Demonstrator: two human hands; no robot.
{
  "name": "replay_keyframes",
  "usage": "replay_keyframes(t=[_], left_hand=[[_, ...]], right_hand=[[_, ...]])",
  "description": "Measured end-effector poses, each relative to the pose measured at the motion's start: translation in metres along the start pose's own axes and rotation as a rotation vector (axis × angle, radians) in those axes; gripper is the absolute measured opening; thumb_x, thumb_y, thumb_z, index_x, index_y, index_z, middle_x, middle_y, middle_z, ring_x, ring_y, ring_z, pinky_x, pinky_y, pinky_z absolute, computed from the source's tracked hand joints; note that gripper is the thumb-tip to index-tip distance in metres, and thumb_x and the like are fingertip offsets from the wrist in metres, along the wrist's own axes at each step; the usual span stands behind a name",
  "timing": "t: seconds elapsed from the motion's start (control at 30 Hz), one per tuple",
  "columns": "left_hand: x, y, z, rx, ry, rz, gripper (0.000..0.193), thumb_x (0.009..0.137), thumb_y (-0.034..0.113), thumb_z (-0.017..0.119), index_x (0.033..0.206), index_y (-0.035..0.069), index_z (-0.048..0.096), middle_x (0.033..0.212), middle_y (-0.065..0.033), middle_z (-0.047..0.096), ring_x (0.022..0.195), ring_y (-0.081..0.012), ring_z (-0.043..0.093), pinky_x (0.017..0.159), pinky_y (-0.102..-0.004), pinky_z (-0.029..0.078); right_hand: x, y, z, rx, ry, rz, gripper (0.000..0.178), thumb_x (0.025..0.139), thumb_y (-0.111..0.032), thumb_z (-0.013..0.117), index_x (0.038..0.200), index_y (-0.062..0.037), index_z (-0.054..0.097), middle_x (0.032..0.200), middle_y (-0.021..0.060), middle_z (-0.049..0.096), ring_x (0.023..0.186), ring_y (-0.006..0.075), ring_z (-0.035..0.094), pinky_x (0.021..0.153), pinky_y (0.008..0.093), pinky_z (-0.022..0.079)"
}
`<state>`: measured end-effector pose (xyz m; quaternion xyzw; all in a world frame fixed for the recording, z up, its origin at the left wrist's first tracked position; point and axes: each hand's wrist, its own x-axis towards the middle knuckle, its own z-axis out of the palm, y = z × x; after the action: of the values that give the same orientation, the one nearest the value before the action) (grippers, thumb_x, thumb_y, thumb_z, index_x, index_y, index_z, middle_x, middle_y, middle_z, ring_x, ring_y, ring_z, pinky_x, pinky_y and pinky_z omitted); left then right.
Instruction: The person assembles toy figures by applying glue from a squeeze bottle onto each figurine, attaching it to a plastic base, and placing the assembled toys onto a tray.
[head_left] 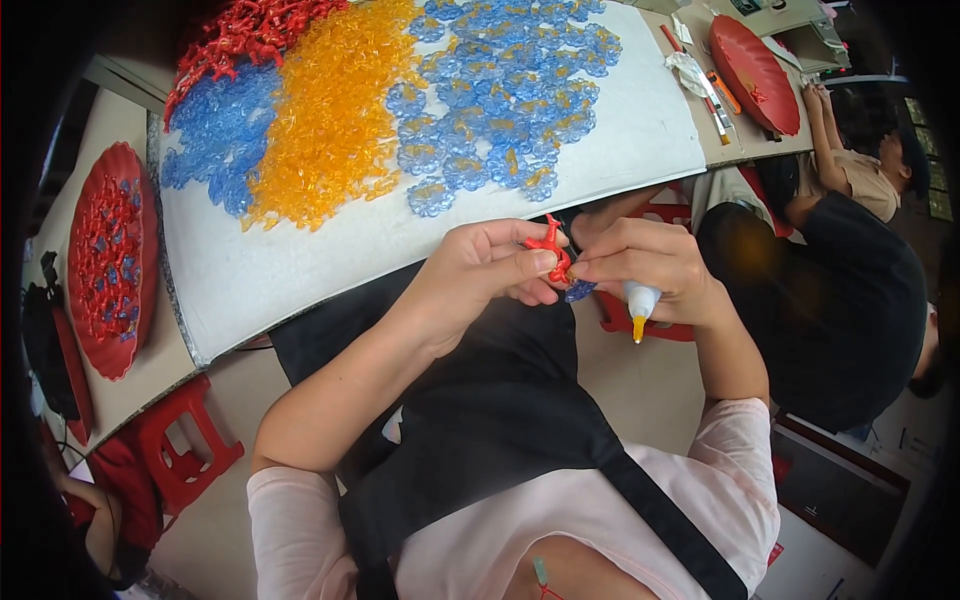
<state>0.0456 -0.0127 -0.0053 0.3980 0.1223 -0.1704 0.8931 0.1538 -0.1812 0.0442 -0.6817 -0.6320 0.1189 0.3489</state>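
Note:
Just in front of the table's near edge, my left hand (pixel 478 265) pinches a small red plastic figure (pixel 551 243) between thumb and fingers. My right hand (pixel 655 258) is closed beside it, its thumb and fingertips at the figure's lower right side. A clear blue plastic piece (pixel 579 291) shows just below those fingertips; whether it is joined to the red figure I cannot tell. Tucked in my right hand is a white tube with a yellow tip (pixel 641 302), which points down, away from the figure.
On the white-covered table (pixel 225 290) lie red figures (pixel 245 35), loose blue pieces (pixel 225 130), amber pieces (pixel 330 120) and blue flower shapes with amber bits (pixel 500 90). Red trays (pixel 112 345) (pixel 755 70) stand either side. Co-workers (pixel 815 290) sit right; red stools (pixel 190 440) stand below.

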Motion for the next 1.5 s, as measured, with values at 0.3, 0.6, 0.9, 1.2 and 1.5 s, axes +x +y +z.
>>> replay_keyframes(t=[0.3,0.6,0.9,1.2,1.5], left_hand=[[0.0026,-0.0024,0.0011,0.042,0.023,-0.014,0.028,0.079,0.014,0.059,0.102,-0.001,0.054,0.081,-0.0080,0.061,0.067,-0.0096,0.058,0.064,-0.0197,0.046],[0.0026,0.0041,-0.0022,0.043,-0.012,0.025,0.032,0.077,0.006,0.059,0.107,-0.001,0.050,0.084,-0.0075,0.060,0.072,-0.0095,0.057,0.068,-0.0199,0.045],[0.0029,0.0020,0.0007,0.028,0.023,0.064,0.028,0.074,0.002,0.057,0.101,-0.003,0.050,0.082,-0.0099,0.060,0.070,-0.0121,0.057,0.068,-0.0224,0.045],[0.0039,0.0028,0.0013,0.034,0.029,0.043,0.028,0.073,0.002,0.058,0.100,-0.002,0.050,0.080,-0.0093,0.060,0.069,-0.0115,0.056,0.066,-0.0219,0.045],[0.0047,0.0024,0.0024,0.046,0.035,0.042,0.029,0.073,0.002,0.057,0.101,-0.003,0.050,0.079,-0.0085,0.060,0.069,-0.0110,0.056,0.066,-0.0213,0.045]], right_hand=[[-0.0002,0.0024,0.0010,-0.009,-0.056,-0.005,0.021,0.061,0.003,0.064,0.080,-0.0012,0.060,0.075,0.0080,0.057,0.067,0.0206,0.058,0.055,0.0275,0.047],[0.0016,0.0040,0.0042,-0.064,0.041,-0.002,0.021,0.062,0.001,0.065,0.082,-0.0032,0.061,0.078,0.0074,0.055,0.067,0.0186,0.057,0.054,0.0262,0.047],[-0.0006,0.0056,0.0068,-0.034,0.050,0.024,0.024,0.062,0.001,0.067,0.085,-0.0035,0.062,0.079,0.0079,0.054,0.066,0.0176,0.056,0.053,0.0252,0.046],[-0.0022,0.0061,0.0082,0.022,0.074,0.057,0.024,0.062,0.002,0.066,0.085,-0.0035,0.062,0.080,0.0084,0.054,0.068,0.0185,0.057,0.055,0.0252,0.046],[-0.0035,0.0078,0.0079,0.030,0.070,0.059,0.023,0.063,0.001,0.066,0.085,-0.0033,0.062,0.080,0.0086,0.054,0.068,0.0188,0.057,0.056,0.0255,0.046]])
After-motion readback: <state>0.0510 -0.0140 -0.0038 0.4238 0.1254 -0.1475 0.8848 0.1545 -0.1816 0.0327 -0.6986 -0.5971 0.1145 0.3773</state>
